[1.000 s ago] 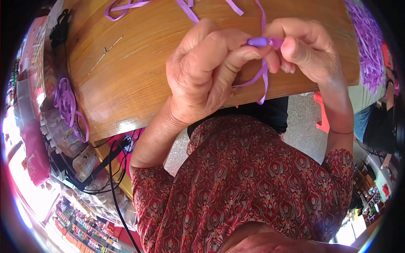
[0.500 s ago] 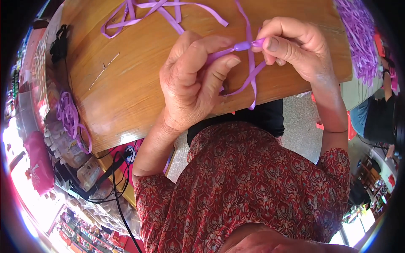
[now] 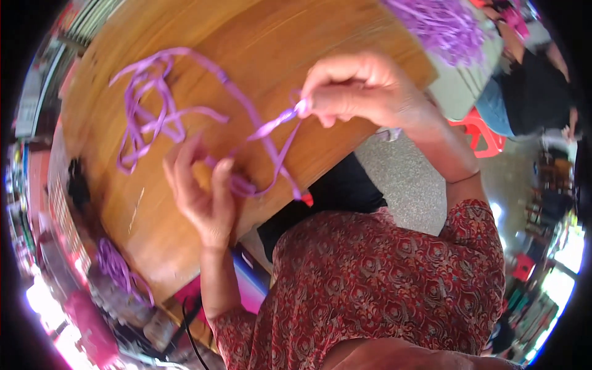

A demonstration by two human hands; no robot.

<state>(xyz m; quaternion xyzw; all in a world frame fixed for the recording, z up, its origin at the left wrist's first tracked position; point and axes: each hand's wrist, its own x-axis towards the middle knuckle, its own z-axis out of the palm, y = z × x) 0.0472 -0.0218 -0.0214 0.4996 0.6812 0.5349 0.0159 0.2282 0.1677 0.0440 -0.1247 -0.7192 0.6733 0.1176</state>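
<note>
Above the wooden table, my right hand (image 3: 364, 89) pinches a purple ribbon (image 3: 266, 129) between thumb and fingertips. A short bluish-purple section of it shows just beside the fingers. From there the ribbon runs down to the left, blurred by motion. My left hand (image 3: 202, 194) is lower and to the left, thumb and fingers apart, with no ribbon visibly gripped. Ribbon loops hang behind and beside it, and whether they touch it I cannot tell. Farther off, a loose tangle of purple ribbon (image 3: 148, 111) lies on the table.
The wooden table (image 3: 296, 31) has a thin pale needle-like tool (image 3: 135, 209) near its left side. A small ribbon bundle (image 3: 120, 268) hangs by the left edge. A thick ribbon heap (image 3: 441, 28) lies on a pale surface at far right, beside a red stool (image 3: 487, 139) and another person (image 3: 536, 92).
My left hand has come off the ribbon and moved left and nearer, its fingers opening. My right hand still pinches the ribbon. The whole view has turned and shifted.
</note>
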